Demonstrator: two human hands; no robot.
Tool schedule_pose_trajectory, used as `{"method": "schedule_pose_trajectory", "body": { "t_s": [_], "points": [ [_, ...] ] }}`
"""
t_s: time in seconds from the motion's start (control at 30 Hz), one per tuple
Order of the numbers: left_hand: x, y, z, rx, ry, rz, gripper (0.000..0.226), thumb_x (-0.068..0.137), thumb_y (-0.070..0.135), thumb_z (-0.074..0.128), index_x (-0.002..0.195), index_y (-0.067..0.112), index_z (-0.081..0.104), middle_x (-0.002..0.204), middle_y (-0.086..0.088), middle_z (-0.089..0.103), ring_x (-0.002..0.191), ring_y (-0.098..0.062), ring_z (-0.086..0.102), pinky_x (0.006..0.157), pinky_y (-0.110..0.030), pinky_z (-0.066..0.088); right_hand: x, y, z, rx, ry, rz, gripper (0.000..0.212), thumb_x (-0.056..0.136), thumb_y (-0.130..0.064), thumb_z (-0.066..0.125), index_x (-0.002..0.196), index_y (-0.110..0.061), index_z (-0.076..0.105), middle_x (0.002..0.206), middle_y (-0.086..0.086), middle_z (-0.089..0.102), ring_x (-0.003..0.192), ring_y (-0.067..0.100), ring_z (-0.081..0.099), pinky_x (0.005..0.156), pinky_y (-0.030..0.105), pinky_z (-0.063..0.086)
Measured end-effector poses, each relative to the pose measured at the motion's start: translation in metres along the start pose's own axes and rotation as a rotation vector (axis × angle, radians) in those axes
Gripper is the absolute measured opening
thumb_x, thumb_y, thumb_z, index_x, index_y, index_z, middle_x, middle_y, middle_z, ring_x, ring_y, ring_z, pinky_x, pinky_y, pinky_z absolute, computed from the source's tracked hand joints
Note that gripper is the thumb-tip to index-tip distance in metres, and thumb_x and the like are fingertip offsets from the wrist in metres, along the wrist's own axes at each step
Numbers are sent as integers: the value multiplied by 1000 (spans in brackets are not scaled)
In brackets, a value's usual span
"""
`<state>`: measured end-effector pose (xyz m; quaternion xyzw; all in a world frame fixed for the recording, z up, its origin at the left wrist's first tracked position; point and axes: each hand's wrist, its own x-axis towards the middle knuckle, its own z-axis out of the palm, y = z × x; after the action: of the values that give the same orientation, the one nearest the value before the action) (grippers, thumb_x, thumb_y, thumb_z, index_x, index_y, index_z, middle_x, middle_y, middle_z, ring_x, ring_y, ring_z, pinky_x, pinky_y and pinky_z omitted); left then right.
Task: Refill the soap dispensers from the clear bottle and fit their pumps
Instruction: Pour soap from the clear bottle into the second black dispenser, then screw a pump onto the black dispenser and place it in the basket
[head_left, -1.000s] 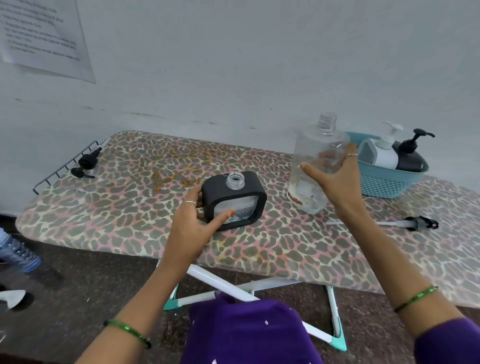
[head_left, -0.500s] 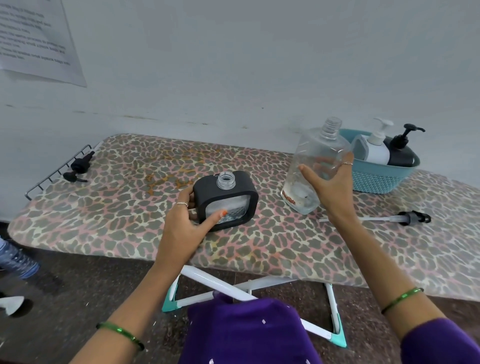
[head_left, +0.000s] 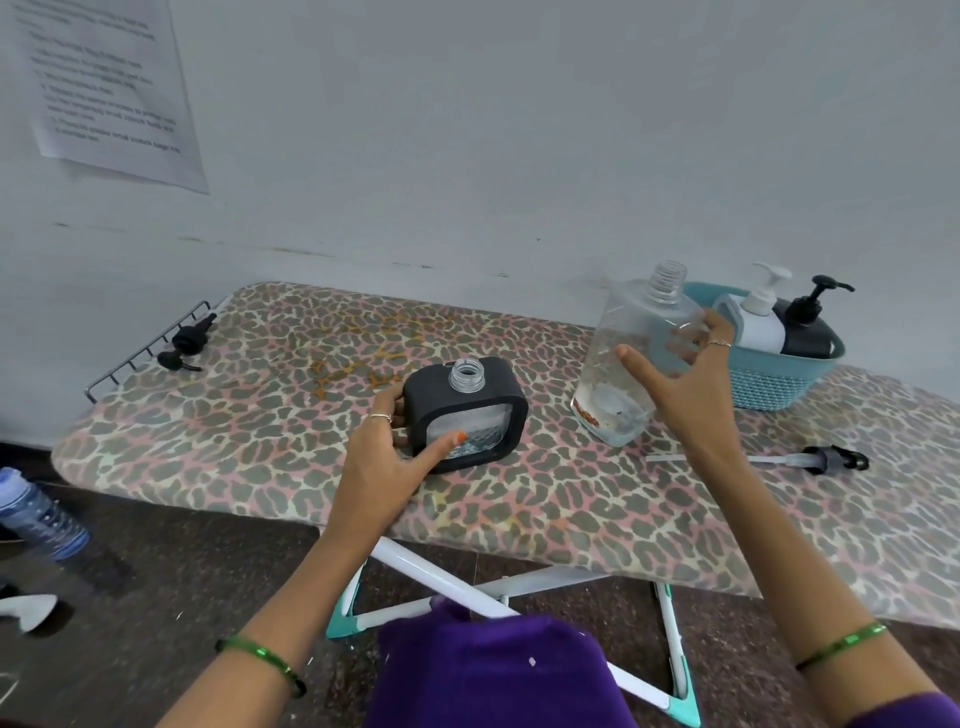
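— What are your hands doing at this moment?

— My left hand (head_left: 382, 457) is gripping the square black dispenser (head_left: 465, 413) from its left side, with the thumb lying across the clear front window. The dispenser is standing upright near the middle of the ironing board (head_left: 270, 415), and its neck is open, with no pump on it.

— And the other hand?

— My right hand (head_left: 685, 387) is wrapping around the clear bottle (head_left: 631, 358), fingers spread behind it and thumb in front. The bottle is at about 2 o'clock from the dispenser, tilting a little, cap off. I cannot tell if its base is touching the board. Only a little liquid is showing at its bottom.

— Where are the pumps lying?

— One black pump with a long tube (head_left: 826, 460) is lying flat on the board at about 3 o'clock from the dispenser, just beyond my right wrist. Another black pump (head_left: 189, 340) is resting at 10 o'clock, beside the wire rack (head_left: 135, 358) at the board's end.

— Anything else?

— A blue basket (head_left: 769, 379) at 2 o'clock, behind the bottle, is holding a white dispenser (head_left: 761, 317) and a dark dispenser (head_left: 805, 330), both with pumps fitted.
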<state>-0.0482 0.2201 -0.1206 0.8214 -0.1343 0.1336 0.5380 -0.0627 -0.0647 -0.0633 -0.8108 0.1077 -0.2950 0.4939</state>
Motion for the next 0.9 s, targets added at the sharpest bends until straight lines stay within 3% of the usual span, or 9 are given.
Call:
{"method": "schedule_pose_trajectory", "body": {
  "t_s": [0.23,0.4,0.53,0.77,0.9],
  "points": [
    [0,-2,-1,2,-15,26,70,74,51,69,131,18,45,108,6,60,95,-6,62,73,-5,49,-17,-21,-5,-113,205,-212,77,78,-40,76,136,-16,31,141,8,31,133,21,31,113,44,28],
    [1,-10,-1,31,-40,22,71,78,57,68,135,23,42,120,2,62,109,-12,61,88,-29,56,-28,-47,2,-118,191,-395,67,80,-28,71,133,-8,35,138,16,34,132,31,32,111,49,28],
    [0,-3,-6,-33,-65,-20,57,81,42,75,126,33,41,112,14,61,103,3,60,83,-13,51,-39,-78,26,-107,64,-509,61,83,-19,72,133,-9,37,136,12,37,129,27,37,107,50,33],
    [1,-6,-21,-36,-68,-1,58,81,45,74,127,38,41,118,10,63,108,-4,62,89,-29,55,-25,-139,97,-115,-321,-616,38,88,-26,64,121,-18,48,121,-4,42,118,16,43,95,28,34],
    [-2,-13,-27,-32,-66,-21,55,80,49,73,123,45,39,115,8,65,105,-7,64,86,-34,57,-1,-159,149,-192,-630,-593,35,89,-28,63,121,-21,52,125,-2,51,113,13,49,95,30,41]
  ]
}}
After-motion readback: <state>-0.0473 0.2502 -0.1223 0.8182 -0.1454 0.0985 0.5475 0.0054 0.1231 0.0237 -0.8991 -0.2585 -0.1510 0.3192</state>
